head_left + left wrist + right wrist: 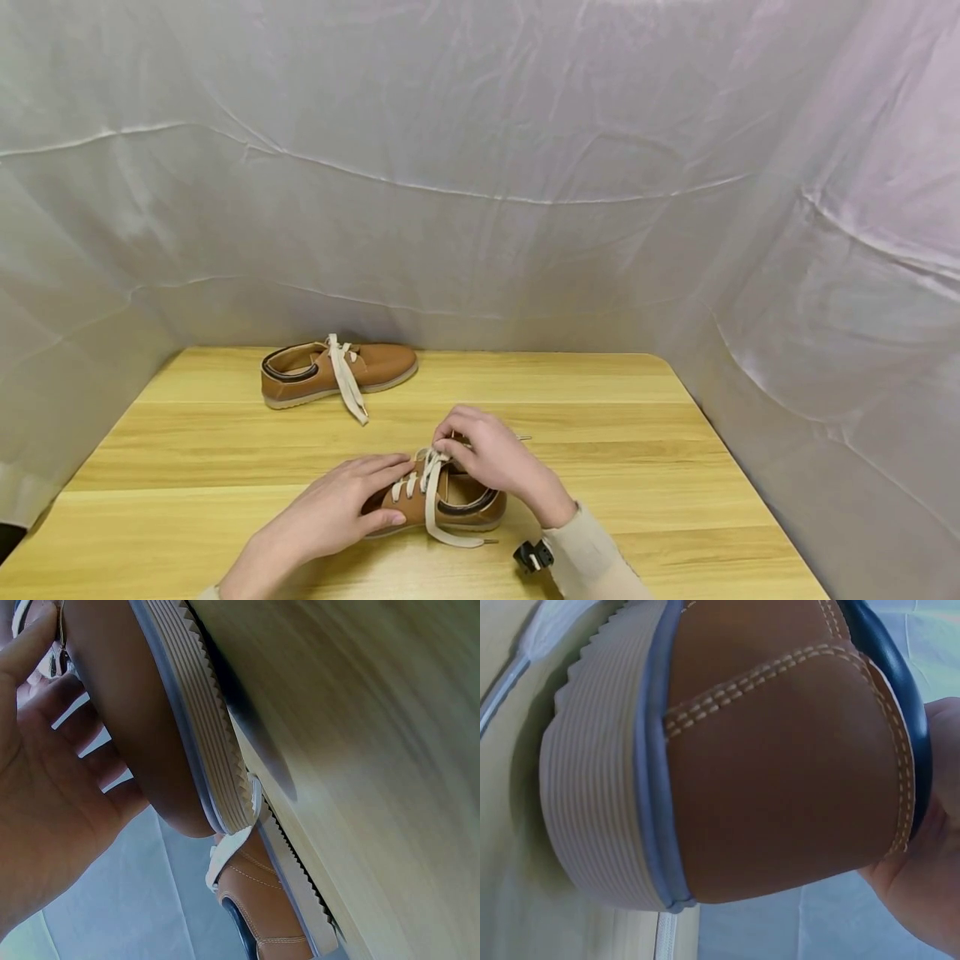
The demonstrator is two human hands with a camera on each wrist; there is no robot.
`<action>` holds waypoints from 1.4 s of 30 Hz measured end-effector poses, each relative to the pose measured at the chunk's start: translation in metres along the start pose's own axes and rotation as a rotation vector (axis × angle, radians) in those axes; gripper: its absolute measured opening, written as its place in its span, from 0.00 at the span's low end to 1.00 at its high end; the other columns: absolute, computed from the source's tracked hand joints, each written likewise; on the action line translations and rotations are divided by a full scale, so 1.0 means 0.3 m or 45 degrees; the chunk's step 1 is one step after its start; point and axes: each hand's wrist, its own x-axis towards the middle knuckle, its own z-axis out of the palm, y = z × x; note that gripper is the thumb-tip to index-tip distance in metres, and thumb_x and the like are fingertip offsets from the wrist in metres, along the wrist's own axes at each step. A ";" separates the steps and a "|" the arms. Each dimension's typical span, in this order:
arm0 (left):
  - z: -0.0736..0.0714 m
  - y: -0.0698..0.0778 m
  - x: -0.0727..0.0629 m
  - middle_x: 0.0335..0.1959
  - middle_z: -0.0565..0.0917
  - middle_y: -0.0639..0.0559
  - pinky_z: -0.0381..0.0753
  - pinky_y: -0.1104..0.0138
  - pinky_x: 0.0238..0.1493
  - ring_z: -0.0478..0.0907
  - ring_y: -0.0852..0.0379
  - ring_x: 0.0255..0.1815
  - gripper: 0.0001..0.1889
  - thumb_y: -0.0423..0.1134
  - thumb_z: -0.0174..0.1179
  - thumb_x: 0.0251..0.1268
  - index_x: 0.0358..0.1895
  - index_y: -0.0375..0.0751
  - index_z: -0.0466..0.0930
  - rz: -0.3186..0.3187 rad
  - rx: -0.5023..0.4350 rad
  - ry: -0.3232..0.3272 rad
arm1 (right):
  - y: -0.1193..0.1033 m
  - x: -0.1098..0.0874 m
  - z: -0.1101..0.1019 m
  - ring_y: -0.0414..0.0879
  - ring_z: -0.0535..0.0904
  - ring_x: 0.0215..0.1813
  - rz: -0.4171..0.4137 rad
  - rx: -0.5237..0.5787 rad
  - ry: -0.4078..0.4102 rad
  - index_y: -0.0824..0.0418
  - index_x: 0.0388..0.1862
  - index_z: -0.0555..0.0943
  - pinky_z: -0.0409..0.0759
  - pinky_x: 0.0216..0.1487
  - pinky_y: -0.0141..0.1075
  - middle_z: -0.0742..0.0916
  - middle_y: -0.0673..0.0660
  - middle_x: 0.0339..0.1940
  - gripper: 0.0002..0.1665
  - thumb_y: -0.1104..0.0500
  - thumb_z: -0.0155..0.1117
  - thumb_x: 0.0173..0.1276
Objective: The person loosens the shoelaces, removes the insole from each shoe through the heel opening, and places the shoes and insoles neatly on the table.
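Note:
A brown lace-up shoe (pixel 491 507) stands sole-down near the front of the table, its toe pointing left. My left hand (pixel 337 504) holds it across the toe, thumb on the near side and fingers over the far side; the left wrist view also shows this hand (pixel 60 795) against the brown upper (pixel 135 712). Above the shoe opening, my right hand (pixel 495 450) pinches the cream shoelace (pixel 432 500) at the knot between thumb and bent fingers. One lace end hangs down the near side onto the table. The heel (pixel 787 780) fills the right wrist view.
A matching brown shoe (pixel 386 364) lies farther back on the left, its laces trailing over the near side. Both stand on a wooden table (pixel 615 483). Grey cloth (pixel 480 250) encloses the back and sides. A small black device (pixel 533 557) sits at my right wrist.

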 end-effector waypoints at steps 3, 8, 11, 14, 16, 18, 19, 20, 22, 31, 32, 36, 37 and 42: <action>-0.002 0.002 0.000 0.72 0.77 0.48 0.73 0.43 0.70 0.74 0.42 0.71 0.34 0.58 0.64 0.71 0.74 0.46 0.75 -0.003 -0.001 0.002 | 0.005 0.001 -0.008 0.37 0.80 0.45 -0.004 0.034 0.055 0.54 0.44 0.86 0.83 0.51 0.34 0.85 0.45 0.42 0.04 0.58 0.65 0.77; -0.004 0.004 -0.001 0.72 0.77 0.48 0.74 0.42 0.70 0.75 0.42 0.71 0.34 0.58 0.65 0.71 0.74 0.45 0.75 0.008 0.005 0.013 | 0.018 0.001 -0.023 0.38 0.79 0.44 -0.027 0.080 0.170 0.56 0.43 0.86 0.83 0.48 0.34 0.85 0.47 0.41 0.04 0.58 0.65 0.77; -0.005 0.003 0.000 0.72 0.78 0.47 0.74 0.41 0.69 0.75 0.41 0.71 0.34 0.58 0.64 0.71 0.74 0.45 0.75 0.020 0.010 0.020 | 0.028 0.001 -0.031 0.39 0.76 0.40 -0.049 0.098 0.260 0.58 0.42 0.86 0.81 0.41 0.34 0.85 0.48 0.40 0.04 0.61 0.65 0.76; -0.004 0.002 0.001 0.71 0.78 0.47 0.74 0.42 0.69 0.75 0.41 0.70 0.33 0.59 0.63 0.71 0.73 0.45 0.76 0.031 0.016 0.029 | 0.039 0.002 -0.036 0.39 0.75 0.37 -0.067 0.096 0.333 0.58 0.40 0.86 0.80 0.36 0.36 0.85 0.48 0.38 0.03 0.63 0.66 0.75; -0.003 0.000 0.000 0.71 0.78 0.47 0.75 0.42 0.68 0.76 0.42 0.70 0.33 0.58 0.63 0.72 0.73 0.45 0.76 0.037 0.019 0.033 | 0.042 0.002 -0.039 0.38 0.75 0.37 -0.064 0.090 0.344 0.58 0.40 0.86 0.81 0.37 0.36 0.85 0.48 0.37 0.03 0.63 0.67 0.75; -0.002 -0.001 0.000 0.71 0.78 0.47 0.76 0.42 0.68 0.76 0.42 0.69 0.33 0.59 0.63 0.72 0.73 0.45 0.76 0.044 0.021 0.043 | 0.045 0.001 -0.040 0.38 0.76 0.38 -0.045 0.090 0.320 0.58 0.40 0.86 0.82 0.39 0.35 0.85 0.47 0.38 0.03 0.62 0.67 0.75; -0.002 -0.002 -0.001 0.71 0.78 0.47 0.76 0.42 0.67 0.76 0.42 0.69 0.33 0.59 0.63 0.72 0.73 0.45 0.76 0.048 0.022 0.047 | 0.046 0.001 -0.040 0.38 0.77 0.39 -0.031 0.094 0.299 0.58 0.40 0.86 0.82 0.40 0.34 0.85 0.47 0.38 0.03 0.62 0.67 0.75; -0.002 -0.002 -0.001 0.71 0.78 0.47 0.76 0.42 0.67 0.76 0.42 0.69 0.33 0.59 0.63 0.72 0.73 0.45 0.76 0.049 0.022 0.049 | 0.044 0.000 -0.041 0.38 0.77 0.39 -0.013 0.099 0.273 0.58 0.40 0.86 0.83 0.41 0.34 0.84 0.47 0.39 0.03 0.62 0.67 0.75; -0.002 -0.003 -0.001 0.71 0.78 0.48 0.76 0.42 0.67 0.76 0.42 0.69 0.33 0.60 0.62 0.72 0.73 0.45 0.76 0.047 0.022 0.047 | 0.043 -0.002 -0.041 0.38 0.78 0.40 0.021 0.113 0.216 0.57 0.41 0.86 0.83 0.43 0.33 0.84 0.47 0.39 0.03 0.61 0.67 0.76; 0.003 -0.002 -0.002 0.72 0.77 0.50 0.75 0.44 0.69 0.75 0.43 0.71 0.33 0.60 0.62 0.72 0.73 0.46 0.76 0.018 0.015 0.028 | 0.047 -0.006 -0.037 0.40 0.81 0.46 0.072 0.116 0.070 0.57 0.51 0.86 0.86 0.50 0.45 0.86 0.48 0.46 0.09 0.58 0.65 0.77; 0.003 -0.002 -0.002 0.72 0.78 0.50 0.75 0.44 0.69 0.75 0.44 0.71 0.33 0.60 0.62 0.72 0.73 0.46 0.76 0.019 0.018 0.029 | 0.047 -0.005 -0.035 0.41 0.81 0.47 0.070 0.116 0.068 0.57 0.52 0.86 0.86 0.51 0.46 0.86 0.48 0.47 0.10 0.57 0.65 0.77; 0.003 -0.001 -0.002 0.71 0.78 0.50 0.75 0.44 0.69 0.75 0.44 0.71 0.33 0.60 0.63 0.72 0.73 0.46 0.76 0.018 0.020 0.031 | 0.043 -0.004 -0.030 0.44 0.83 0.48 0.055 0.116 0.076 0.57 0.52 0.86 0.86 0.52 0.47 0.87 0.49 0.48 0.10 0.56 0.65 0.77; 0.003 0.000 -0.003 0.71 0.78 0.50 0.75 0.44 0.69 0.75 0.44 0.71 0.33 0.60 0.63 0.71 0.73 0.46 0.76 0.017 0.020 0.031 | 0.041 -0.003 -0.028 0.45 0.83 0.49 0.048 0.112 0.076 0.56 0.52 0.87 0.86 0.52 0.46 0.87 0.49 0.49 0.10 0.56 0.65 0.77; 0.002 0.000 -0.002 0.71 0.78 0.50 0.76 0.44 0.68 0.75 0.43 0.70 0.33 0.60 0.63 0.72 0.73 0.46 0.76 0.016 0.020 0.033 | 0.031 0.000 -0.016 0.43 0.83 0.53 0.003 0.086 0.039 0.56 0.52 0.87 0.84 0.57 0.41 0.87 0.48 0.51 0.10 0.55 0.65 0.78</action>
